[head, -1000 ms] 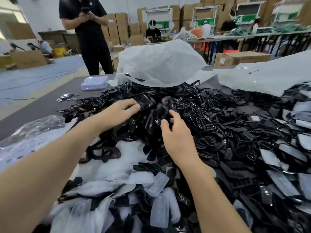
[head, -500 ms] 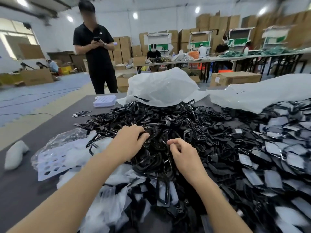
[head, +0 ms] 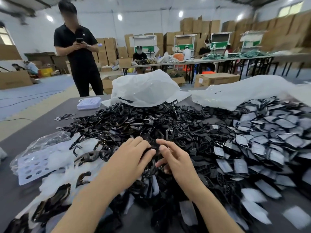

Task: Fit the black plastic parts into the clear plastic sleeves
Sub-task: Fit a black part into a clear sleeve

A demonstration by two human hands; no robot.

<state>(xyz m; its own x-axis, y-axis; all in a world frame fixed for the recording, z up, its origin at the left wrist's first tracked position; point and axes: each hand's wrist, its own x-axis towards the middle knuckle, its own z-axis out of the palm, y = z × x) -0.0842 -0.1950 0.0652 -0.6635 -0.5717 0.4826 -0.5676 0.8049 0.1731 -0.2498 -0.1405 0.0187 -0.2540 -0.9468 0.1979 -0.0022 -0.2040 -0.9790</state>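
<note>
The grey surface [head: 50, 115] carries a wide heap of black parts [head: 151, 121] across its middle; to the right lies a spread of parts already in sleeves [head: 269, 140], and to the left a blurred drift of empty clear sleeves [head: 67, 174]. A second ago both hands reached deep into the heap and were well apart; now they have drawn back toward the near edge and closed on each other, fingertips almost meeting. The left hand [head: 133, 158] curls its fingers over a black loop [head: 149, 149] at the top of the tangle and seems to grip it. The right hand [head: 175, 158] has its fingers half spread and bent, tips touching the same tangle just beside the left; whether it pinches anything I cannot tell, since the parts overlap there. This looks like the end of the search and the start of freeing one part from its neighbours; no sleeve is in either hand yet, so picking one from the left drift is likely the step to come.
</note>
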